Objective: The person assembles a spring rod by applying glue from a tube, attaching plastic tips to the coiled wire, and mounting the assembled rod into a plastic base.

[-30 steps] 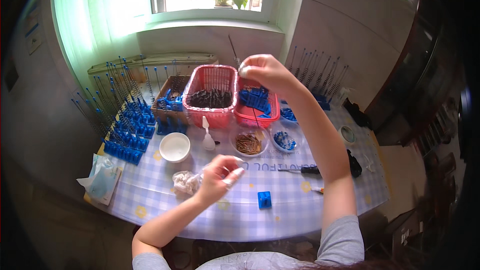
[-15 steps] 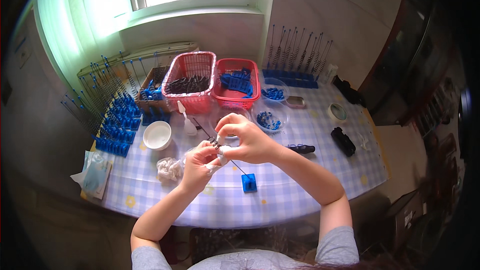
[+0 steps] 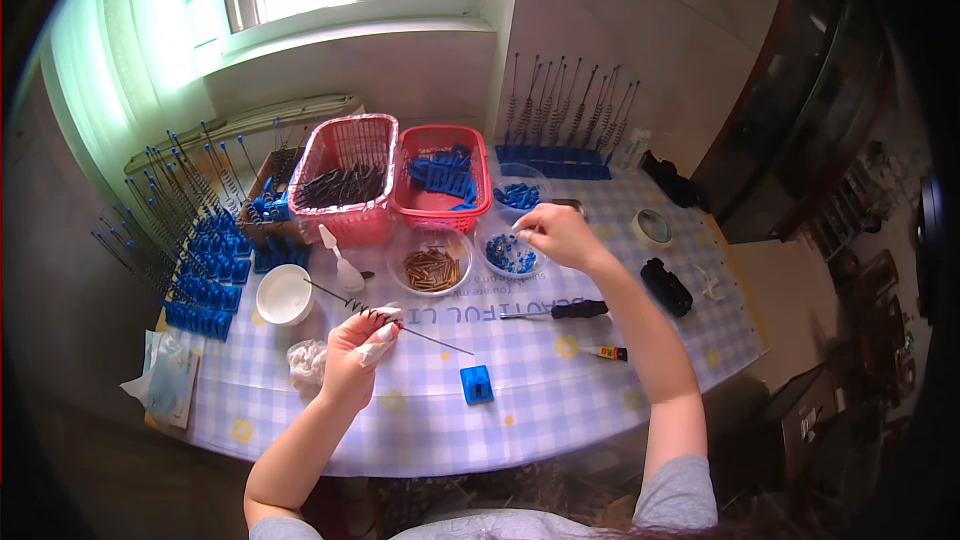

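My left hand (image 3: 352,358), white wraps on its fingers, is closed around a thin black rod with a coil spring (image 3: 352,306) on it. The rod slants down to the right, its lower end just above a blue square base (image 3: 477,386) on the table. My right hand (image 3: 562,238) reaches over a clear bowl of small blue and pale pieces (image 3: 509,253). Its thumb and forefinger are pinched together at the bowl's rim; whatever they hold is too small to make out. A clear bowl of brass-coloured pins (image 3: 432,270) stands between the hands.
Pink baskets hold black springs (image 3: 350,185) and blue parts (image 3: 442,172). Assembled rods on blue bases stand at left (image 3: 205,280) and back right (image 3: 555,162). Nearby lie a white bowl (image 3: 284,295), squeeze bottle (image 3: 347,276), screwdriver (image 3: 580,310), small tube (image 3: 608,352) and tape roll (image 3: 654,228).
My right hand has left the spring and moved right to the bowl of small pieces. My left hand has shifted left and slightly down, still holding the rod, whose lower end now looks apart from the base.
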Action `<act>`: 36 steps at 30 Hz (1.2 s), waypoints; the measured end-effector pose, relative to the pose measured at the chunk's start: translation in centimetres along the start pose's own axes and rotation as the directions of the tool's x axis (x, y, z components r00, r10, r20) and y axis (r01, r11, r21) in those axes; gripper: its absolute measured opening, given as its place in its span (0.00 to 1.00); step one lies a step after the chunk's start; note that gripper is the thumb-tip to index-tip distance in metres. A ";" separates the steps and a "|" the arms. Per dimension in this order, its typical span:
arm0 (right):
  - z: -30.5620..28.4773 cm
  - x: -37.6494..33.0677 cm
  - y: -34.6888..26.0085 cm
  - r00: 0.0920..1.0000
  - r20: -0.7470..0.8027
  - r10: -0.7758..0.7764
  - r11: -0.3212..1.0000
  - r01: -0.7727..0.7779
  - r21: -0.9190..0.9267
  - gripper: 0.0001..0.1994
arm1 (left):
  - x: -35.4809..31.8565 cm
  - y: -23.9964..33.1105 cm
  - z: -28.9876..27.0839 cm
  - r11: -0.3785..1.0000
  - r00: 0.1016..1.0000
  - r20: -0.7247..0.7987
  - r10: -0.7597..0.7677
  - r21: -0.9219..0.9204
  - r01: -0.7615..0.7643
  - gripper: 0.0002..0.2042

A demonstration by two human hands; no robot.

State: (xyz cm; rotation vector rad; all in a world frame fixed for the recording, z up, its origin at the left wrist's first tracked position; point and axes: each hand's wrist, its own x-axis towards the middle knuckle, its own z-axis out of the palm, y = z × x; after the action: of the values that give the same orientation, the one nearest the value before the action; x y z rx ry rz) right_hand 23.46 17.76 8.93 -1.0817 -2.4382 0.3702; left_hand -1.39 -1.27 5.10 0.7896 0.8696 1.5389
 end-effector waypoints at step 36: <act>2.1 5.1 -0.7 0.760 0.635 0.138 0.947 0.087 -0.310 0.11 | 0.2 0.5 0.1 -0.269 0.401 0.916 -0.014 0.383 -0.884 0.11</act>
State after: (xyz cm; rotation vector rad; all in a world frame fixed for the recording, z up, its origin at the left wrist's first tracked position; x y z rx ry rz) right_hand 18.96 21.01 8.83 -1.2820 -3.2017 0.4197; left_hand -1.56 -1.13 5.61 3.1136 0.9692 0.7183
